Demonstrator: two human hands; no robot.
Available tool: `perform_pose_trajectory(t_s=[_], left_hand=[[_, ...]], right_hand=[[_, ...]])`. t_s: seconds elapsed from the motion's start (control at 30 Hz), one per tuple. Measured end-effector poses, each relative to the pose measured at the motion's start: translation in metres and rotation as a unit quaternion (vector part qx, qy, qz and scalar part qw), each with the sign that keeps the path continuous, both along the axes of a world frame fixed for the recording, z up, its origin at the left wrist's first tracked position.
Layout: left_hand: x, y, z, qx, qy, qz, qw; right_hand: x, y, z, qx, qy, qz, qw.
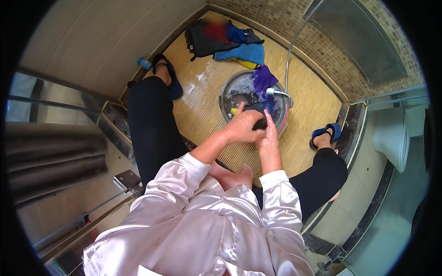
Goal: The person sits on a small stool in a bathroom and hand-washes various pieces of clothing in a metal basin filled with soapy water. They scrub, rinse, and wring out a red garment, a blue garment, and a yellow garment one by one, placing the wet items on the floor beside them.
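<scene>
Over the near rim of a grey round bucket [225, 84], my two wet hands meet around a dark wad [260, 123], which looks like cloth. My left hand [243, 125] wraps its fingers over the wad, partly hiding it. On the other side, my right hand [270, 132] presses against it with fingers held out straight. Foamy water [241, 84] fills the bucket, with dark cloth [247, 100] in it. A purple cloth [264, 77] drapes over the far rim. Beside it, a white shower head [275, 91] rests at the right rim.
Several cloths, including a dark grey one [210, 45] and a light blue one [241, 52], lie on the ribbed yellow floor [193, 114] at the back. A metal shower hose [289, 51] hangs down to the bucket. A blue-capped bottle [144, 63] is by the left wall. A toilet [392, 134] stands at right.
</scene>
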State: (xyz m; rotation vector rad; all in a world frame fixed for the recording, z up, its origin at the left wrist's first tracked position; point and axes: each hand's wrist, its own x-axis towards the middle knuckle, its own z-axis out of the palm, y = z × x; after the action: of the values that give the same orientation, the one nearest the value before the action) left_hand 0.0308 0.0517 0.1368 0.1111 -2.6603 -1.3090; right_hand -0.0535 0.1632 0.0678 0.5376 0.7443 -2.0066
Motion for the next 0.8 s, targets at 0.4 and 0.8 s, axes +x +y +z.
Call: perform_pose_trajectory(t_s=[0.4,0.8], left_hand=[[-0.009,-0.03,-0.076,0.795,-0.152,0.078,0.582],[-0.04,-0.054,-0.036,0.844,-0.008,0.038,0.535]], right_hand=[[0.019,-0.008,0.082,-0.314,-0.201,-0.039,0.927],[0.049,-0.008,0.088,-0.171,0.004,0.116,0.978]])
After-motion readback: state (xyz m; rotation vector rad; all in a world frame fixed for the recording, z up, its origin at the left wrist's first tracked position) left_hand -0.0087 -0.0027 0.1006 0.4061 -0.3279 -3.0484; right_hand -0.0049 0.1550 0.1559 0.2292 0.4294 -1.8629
